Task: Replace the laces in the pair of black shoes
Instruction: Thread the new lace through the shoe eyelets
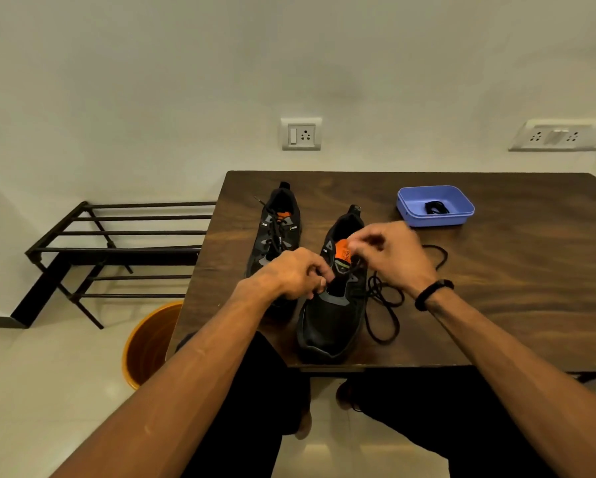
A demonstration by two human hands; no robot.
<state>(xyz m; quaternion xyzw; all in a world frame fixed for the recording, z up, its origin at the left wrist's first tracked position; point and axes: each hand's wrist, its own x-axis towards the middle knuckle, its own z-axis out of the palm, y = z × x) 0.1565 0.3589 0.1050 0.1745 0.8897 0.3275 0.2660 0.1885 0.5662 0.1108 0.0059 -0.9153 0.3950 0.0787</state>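
We work the near shoe [331, 315] at the table [496, 288] edge: left hand [289, 274] pinching at an eyelet, right hand [389, 257] pinching the lace [382, 305], whose slack trails right. The far shoe [276, 232] waits laced; another lace sits in the blue tray [434, 205].

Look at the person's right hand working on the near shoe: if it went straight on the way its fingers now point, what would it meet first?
The right hand points left across the near shoe, so it would probably meet the left hand first, with the far shoe behind. Depth is unclear from this view.
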